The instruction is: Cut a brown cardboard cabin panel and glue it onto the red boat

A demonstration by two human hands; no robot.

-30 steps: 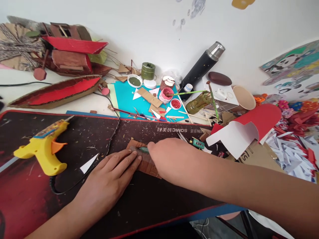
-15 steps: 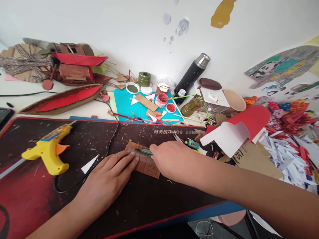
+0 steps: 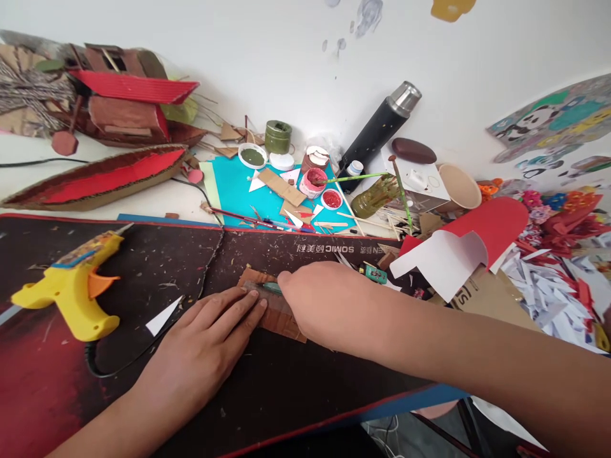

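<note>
A small brown corrugated cardboard piece (image 3: pixel 279 317) lies on the dark red-and-black desk mat (image 3: pixel 143 254). My left hand (image 3: pixel 205 343) lies flat with its fingertips pressing the left edge of the piece. My right hand (image 3: pixel 329 305) is closed around a green-handled cutter (image 3: pixel 271 287), whose tip rests on the cardboard's upper edge. Most of the cutter is hidden under my fingers.
A yellow glue gun (image 3: pixel 71 289) with its black cord lies left on the mat, beside a white paper triangle (image 3: pixel 162 316). Behind: red cardboard boats (image 3: pixel 95 178), paint pots (image 3: pixel 310 181), a black flask (image 3: pixel 379 130), a paper cup (image 3: pixel 461 186), red-and-white card (image 3: pixel 458 245), paper scraps (image 3: pixel 554 292).
Both hands stay on the cardboard; my right hand with the cutter has shifted slightly left along the piece. The view swung up, then back down.
</note>
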